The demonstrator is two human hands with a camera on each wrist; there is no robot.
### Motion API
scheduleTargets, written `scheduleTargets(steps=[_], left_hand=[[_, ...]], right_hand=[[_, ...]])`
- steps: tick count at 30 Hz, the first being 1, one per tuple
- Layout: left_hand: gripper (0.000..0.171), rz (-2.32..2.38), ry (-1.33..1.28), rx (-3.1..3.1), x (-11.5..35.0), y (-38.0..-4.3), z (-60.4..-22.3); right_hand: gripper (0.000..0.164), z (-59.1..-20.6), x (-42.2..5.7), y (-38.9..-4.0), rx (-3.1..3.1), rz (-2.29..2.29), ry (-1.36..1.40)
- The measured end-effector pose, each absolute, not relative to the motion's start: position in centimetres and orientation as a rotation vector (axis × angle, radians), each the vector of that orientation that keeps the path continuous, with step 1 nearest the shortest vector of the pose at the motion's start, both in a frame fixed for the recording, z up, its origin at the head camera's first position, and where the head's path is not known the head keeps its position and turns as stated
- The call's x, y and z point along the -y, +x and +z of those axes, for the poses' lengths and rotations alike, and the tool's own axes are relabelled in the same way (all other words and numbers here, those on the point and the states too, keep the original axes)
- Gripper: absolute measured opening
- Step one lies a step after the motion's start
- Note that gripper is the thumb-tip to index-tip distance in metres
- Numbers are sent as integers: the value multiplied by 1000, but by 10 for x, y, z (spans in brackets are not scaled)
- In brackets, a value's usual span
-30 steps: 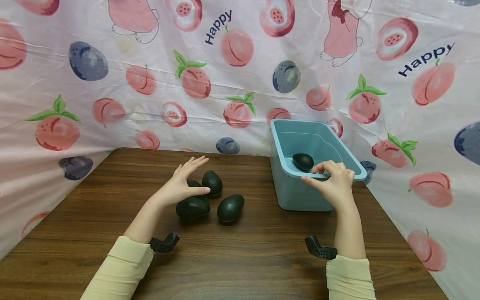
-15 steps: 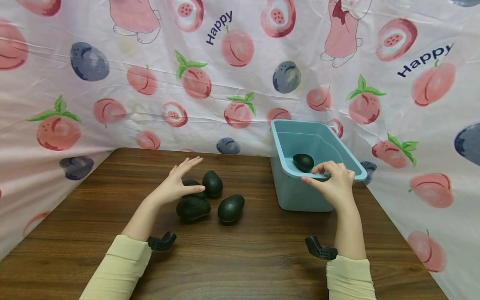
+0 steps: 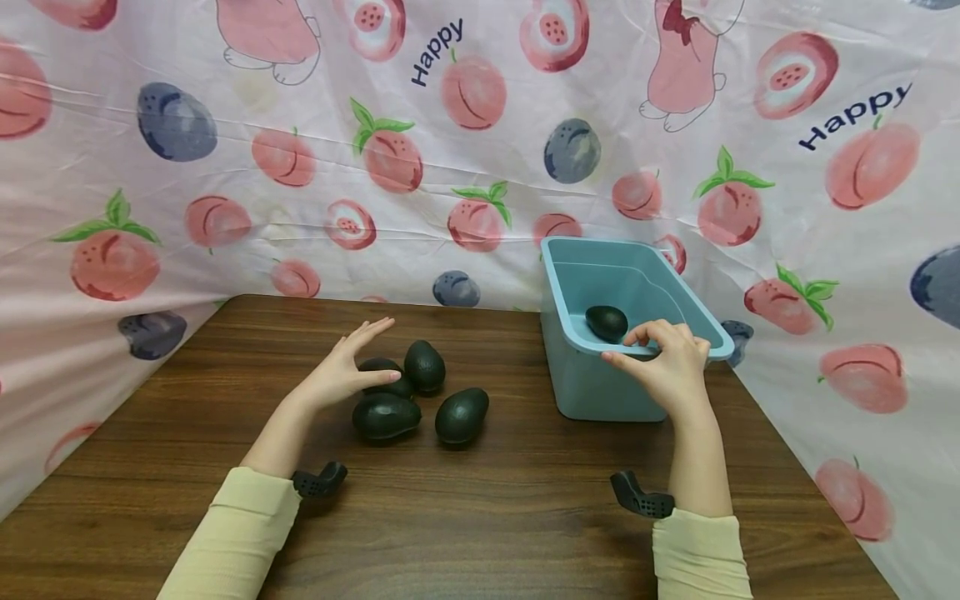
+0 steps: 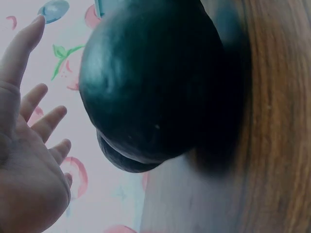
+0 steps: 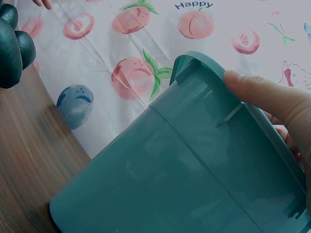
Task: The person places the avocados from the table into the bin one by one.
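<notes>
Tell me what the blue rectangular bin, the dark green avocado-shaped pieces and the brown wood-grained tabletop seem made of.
Blue bin: probably moulded plastic, satin; smooth walls, lipped rim.
Green avocado-shaped pieces: real rind or an imitation, left open; softly glossy, faintly bumpy skin.
Brown tabletop: wood or wood-look laminate, low sheen; streaked grain.

Four avocados (image 3: 461,416) on the table (image 3: 480,525), bin (image 3: 600,392) to their right, another avocado (image 3: 606,323) inside it, cloth (image 3: 510,275) behind
</notes>
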State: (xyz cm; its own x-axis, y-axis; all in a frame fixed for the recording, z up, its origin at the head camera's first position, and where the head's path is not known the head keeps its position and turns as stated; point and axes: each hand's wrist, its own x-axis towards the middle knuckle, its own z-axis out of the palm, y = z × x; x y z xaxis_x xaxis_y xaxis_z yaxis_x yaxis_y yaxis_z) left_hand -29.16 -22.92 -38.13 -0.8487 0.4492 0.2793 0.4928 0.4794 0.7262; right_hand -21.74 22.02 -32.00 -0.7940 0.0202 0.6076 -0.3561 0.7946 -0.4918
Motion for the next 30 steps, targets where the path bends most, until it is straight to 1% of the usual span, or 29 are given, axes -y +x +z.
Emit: scheduleTargets(steps=[18, 30], left_hand=[[85, -1385, -685, 2777, 242, -296, -398], [84, -1403, -665, 2802, 245, -298, -403]], right_hand=[[32, -320, -220, -216, 2370, 812, 253], [32, -319, -220, -216, 2374, 810, 250]])
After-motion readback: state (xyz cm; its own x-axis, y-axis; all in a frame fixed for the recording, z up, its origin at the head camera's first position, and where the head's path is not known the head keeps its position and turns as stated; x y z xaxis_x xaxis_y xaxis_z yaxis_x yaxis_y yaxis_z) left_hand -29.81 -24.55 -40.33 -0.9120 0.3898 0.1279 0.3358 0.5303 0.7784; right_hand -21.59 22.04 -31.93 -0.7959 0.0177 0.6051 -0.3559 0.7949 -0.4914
